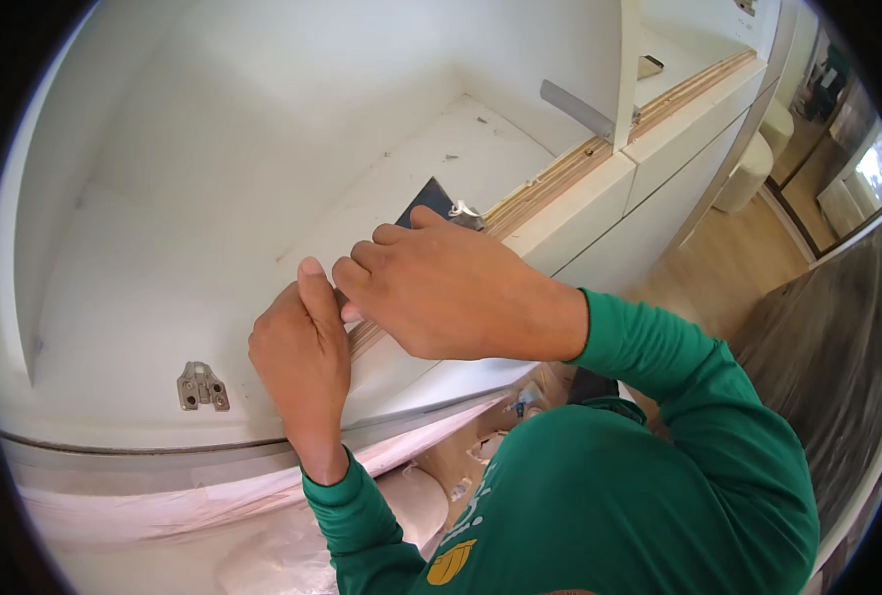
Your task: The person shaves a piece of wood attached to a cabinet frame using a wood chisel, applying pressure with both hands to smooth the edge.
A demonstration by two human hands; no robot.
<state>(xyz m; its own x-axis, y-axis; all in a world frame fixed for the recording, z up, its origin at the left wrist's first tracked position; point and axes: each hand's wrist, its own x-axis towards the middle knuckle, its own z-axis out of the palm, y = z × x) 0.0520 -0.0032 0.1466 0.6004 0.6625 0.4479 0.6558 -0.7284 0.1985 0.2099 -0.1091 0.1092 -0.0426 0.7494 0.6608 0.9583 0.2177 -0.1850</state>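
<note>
My right hand (461, 288) is closed, palm down, over the raw layered wood edge (550, 183) of a white cabinet. A dark, flat, pointed piece (423, 202) shows just beyond its knuckles, with a grey corner and a small white curl (464, 209) beside it. Whether this piece is in the hand's grip is hidden. My left hand (302, 342) is curled close against the right one's fingertips, its thumb pointing up along the edge. What lies between the two hands, if anything, is out of sight.
A metal hinge plate (202, 387) lies on the white panel left of my left hand. A grey metal strip (575, 107) projects near the upright divider (621, 74). Small debris (451, 157) dots the cabinet floor. Drawer fronts (599, 228) run below, and dark sheeting (823, 332) stands at right.
</note>
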